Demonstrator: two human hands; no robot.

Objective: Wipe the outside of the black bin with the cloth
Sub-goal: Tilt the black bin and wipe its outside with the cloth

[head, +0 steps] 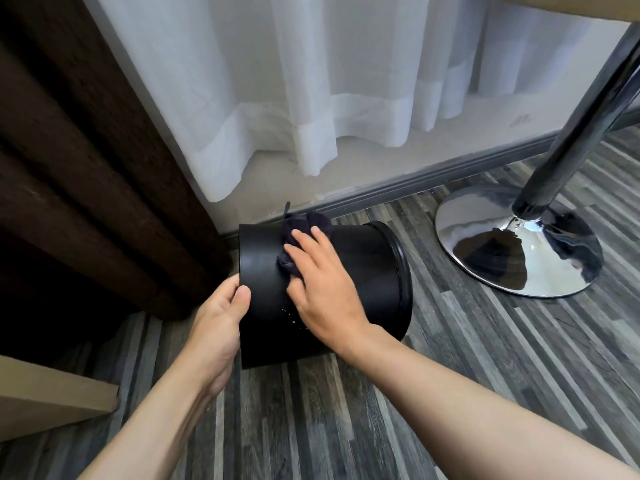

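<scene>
Wiping well here depends on keeping the black bin [363, 271] from rolling, since it lies on its side on the striped floor [485, 375], near the skirting board [433, 174] and just beside the brown curtain [86, 168], its rim end turned toward the chrome stand base [519, 244]. Our left hand [218, 323] clamps the base edge, thumb curled over onto the wall and fingers hidden behind. Our right hand [322, 289] lies flat and spread, pressing the bunched dark cloth [304, 237] against the upper wall; most of the cloth shows beyond the fingertips. We would do best to spread that bunch out so more fabric meets the plastic, then sweep in long strokes from base to rim. Pale specks [291, 313] sit on the wall just under our palm, so that patch likely needs a firmer pass. Turning the bin a little with the left hand after each band should bring the floor-side wall up.
</scene>
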